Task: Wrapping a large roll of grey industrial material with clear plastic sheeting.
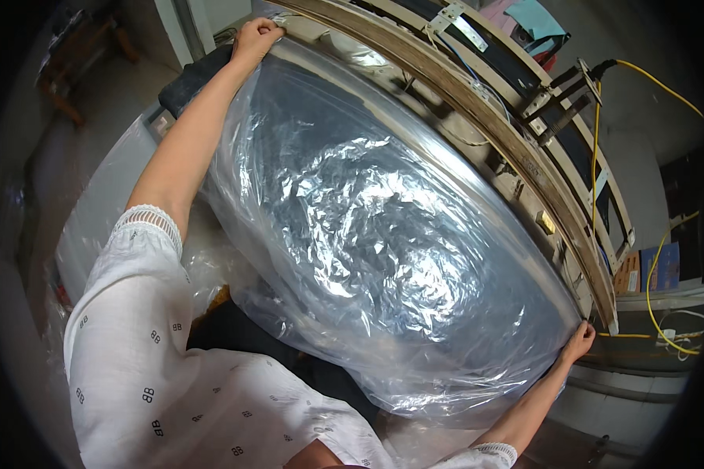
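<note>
Left hand [258, 43], upper left of frame, pinched clear plastic sheet [383, 227]. Right hand [576, 344], lower right, gripped its opposite end.

A large, clear, glossy sheet of thin plastic film [391, 227] spreads across the middle of the view, slanting from the upper left down to the lower right, with its far edge drawn out in a long, smooth line that looks bowed. Along that edge the film lies fairly flat and shiny, while its centre is crinkled all over, throwing back bright white glints. Its near side hangs slack in loose, see-through folds toward the person's body.
</note>
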Motion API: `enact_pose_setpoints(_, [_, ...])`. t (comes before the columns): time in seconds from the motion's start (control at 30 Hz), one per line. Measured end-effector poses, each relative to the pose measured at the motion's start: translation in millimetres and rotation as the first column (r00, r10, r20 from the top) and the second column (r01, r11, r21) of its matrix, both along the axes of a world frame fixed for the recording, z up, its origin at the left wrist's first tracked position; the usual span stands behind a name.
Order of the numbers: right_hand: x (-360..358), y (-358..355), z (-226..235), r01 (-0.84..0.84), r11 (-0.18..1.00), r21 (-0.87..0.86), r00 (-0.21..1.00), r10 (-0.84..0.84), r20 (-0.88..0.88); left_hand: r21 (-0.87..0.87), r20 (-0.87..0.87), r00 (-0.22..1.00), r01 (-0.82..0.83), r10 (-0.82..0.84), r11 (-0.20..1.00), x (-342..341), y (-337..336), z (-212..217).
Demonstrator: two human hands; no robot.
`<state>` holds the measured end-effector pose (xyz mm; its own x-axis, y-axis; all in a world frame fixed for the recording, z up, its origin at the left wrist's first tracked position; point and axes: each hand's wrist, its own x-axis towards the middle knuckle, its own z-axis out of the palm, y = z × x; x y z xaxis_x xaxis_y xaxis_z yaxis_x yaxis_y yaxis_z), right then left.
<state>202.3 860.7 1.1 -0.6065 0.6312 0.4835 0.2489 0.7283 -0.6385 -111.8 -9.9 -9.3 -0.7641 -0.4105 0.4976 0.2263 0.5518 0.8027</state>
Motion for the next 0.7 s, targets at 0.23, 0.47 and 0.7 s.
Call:
enact_pose_setpoints(0.23, [2, 6, -7, 0.142, 0.989, 0.032, 0.989, -0.140, -0.048, 0.052, -0.008, 0.955, -0.295, 0.296, 0.954, -6, -14, -12])
enact_pose_setpoints(0.47, [19, 7, 4, 0.107, 0.970, -0.218, 0.983, -0.136, -0.125, 0.058, -0.136, 0.920, -0.362, 0.367, 0.930, 12, -11, -2])
enact_pose_setpoints(0.7, [-8, -45, 22, 0.134, 0.963, -0.233, 0.966, -0.075, 0.247, -0.151, 0.544, 0.829, 0.249, -0.130, 0.957, 20, -37, 12])
